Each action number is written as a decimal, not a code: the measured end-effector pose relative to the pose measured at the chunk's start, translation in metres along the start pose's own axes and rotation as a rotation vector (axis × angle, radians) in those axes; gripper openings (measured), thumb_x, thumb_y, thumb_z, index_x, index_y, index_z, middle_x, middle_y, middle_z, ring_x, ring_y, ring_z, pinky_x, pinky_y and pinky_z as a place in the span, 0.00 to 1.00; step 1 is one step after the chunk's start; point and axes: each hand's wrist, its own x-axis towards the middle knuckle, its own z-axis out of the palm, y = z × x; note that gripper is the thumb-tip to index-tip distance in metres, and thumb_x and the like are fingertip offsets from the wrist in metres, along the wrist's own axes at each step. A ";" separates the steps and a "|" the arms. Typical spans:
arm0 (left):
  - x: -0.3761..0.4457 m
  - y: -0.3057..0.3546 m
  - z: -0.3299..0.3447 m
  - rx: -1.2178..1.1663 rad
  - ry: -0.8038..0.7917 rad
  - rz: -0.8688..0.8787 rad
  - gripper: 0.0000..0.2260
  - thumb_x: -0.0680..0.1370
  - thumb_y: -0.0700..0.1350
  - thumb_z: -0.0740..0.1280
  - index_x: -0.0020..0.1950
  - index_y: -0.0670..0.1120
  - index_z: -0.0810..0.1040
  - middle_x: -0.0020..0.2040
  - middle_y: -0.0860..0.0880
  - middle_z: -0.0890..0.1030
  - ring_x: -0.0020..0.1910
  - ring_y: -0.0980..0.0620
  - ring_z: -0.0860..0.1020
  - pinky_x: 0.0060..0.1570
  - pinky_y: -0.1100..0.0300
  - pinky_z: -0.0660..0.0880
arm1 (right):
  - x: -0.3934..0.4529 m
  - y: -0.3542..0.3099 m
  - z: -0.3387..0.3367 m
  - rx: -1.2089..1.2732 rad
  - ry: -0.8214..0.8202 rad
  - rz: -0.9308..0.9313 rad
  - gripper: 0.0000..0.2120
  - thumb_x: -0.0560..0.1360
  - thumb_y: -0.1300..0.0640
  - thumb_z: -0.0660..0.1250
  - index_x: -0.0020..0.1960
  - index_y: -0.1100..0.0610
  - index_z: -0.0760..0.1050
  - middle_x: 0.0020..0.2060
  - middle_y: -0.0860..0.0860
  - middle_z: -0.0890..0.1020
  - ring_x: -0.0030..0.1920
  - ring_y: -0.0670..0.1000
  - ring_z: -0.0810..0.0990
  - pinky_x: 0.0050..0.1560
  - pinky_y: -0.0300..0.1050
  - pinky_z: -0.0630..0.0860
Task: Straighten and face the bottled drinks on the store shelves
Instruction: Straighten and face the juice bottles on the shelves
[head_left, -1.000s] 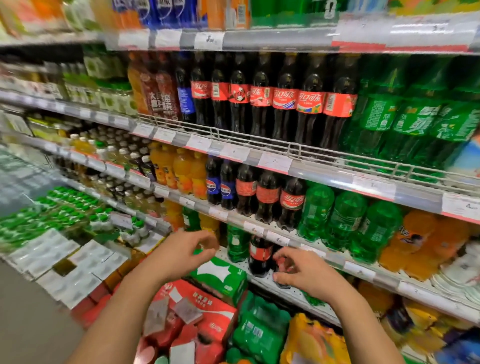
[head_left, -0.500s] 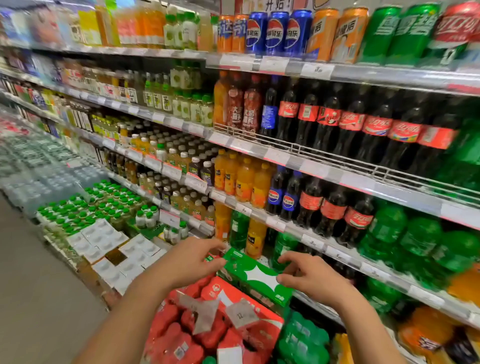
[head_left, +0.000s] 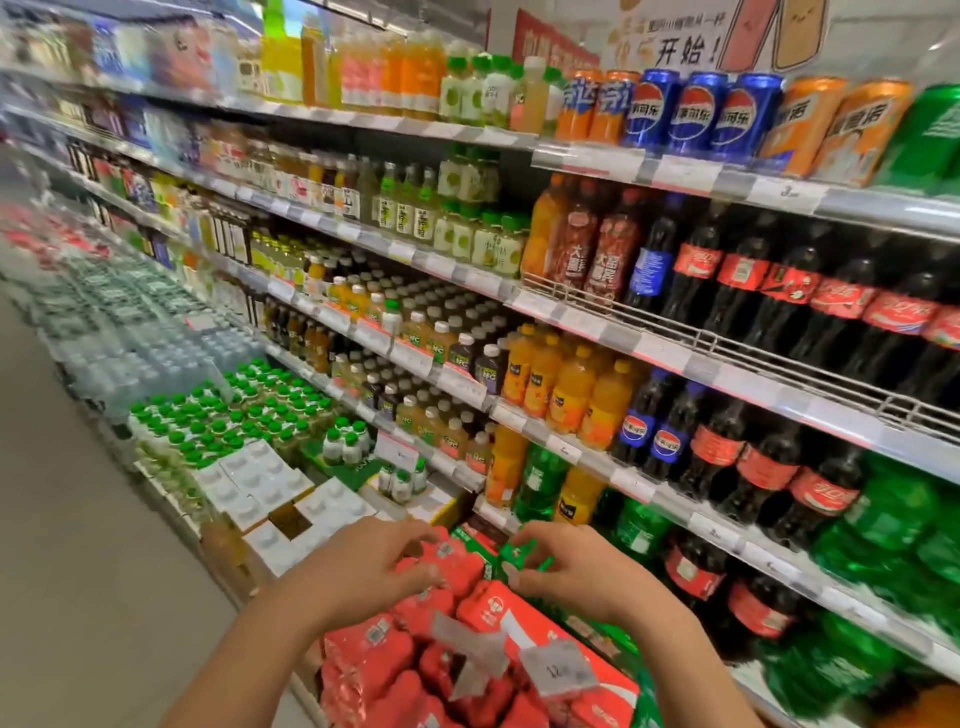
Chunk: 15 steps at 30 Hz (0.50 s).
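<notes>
Two hands, mine, hover low in front of shelves packed with bottled drinks.

My left hand (head_left: 363, 566) and right hand (head_left: 582, 571) are held out side by side, palms down, fingers loosely curled, over red packs (head_left: 452, 623) and a green carton (head_left: 524, 553) stacked below. Whether either hand pinches anything, I cannot tell. The cola bottles (head_left: 763, 467) stand on the shelf (head_left: 727, 530) just right of my right hand, orange bottles (head_left: 566, 395) a tier higher. Full plastic bottles should feel heavy, smooth and a little slippery; I judge the label waist or the neck the best hold for turning them.
</notes>
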 end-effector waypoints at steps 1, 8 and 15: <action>0.004 -0.006 -0.004 -0.008 -0.003 -0.003 0.20 0.79 0.65 0.62 0.71 0.64 0.71 0.65 0.60 0.78 0.56 0.67 0.74 0.56 0.65 0.72 | 0.007 -0.003 -0.001 -0.005 0.007 -0.002 0.23 0.77 0.38 0.68 0.70 0.42 0.72 0.56 0.41 0.81 0.53 0.41 0.80 0.55 0.45 0.79; 0.052 -0.029 -0.028 0.003 -0.040 0.016 0.20 0.81 0.62 0.62 0.71 0.61 0.70 0.64 0.59 0.78 0.58 0.63 0.76 0.55 0.66 0.72 | 0.055 -0.002 -0.014 0.031 0.066 0.025 0.23 0.77 0.39 0.69 0.69 0.45 0.72 0.56 0.42 0.81 0.51 0.44 0.81 0.53 0.43 0.79; 0.128 -0.057 -0.066 0.053 -0.070 0.057 0.22 0.78 0.67 0.61 0.71 0.64 0.71 0.63 0.61 0.78 0.59 0.62 0.77 0.61 0.57 0.75 | 0.122 0.012 -0.041 0.112 0.148 0.054 0.19 0.77 0.39 0.68 0.66 0.42 0.74 0.54 0.41 0.81 0.50 0.41 0.80 0.46 0.37 0.76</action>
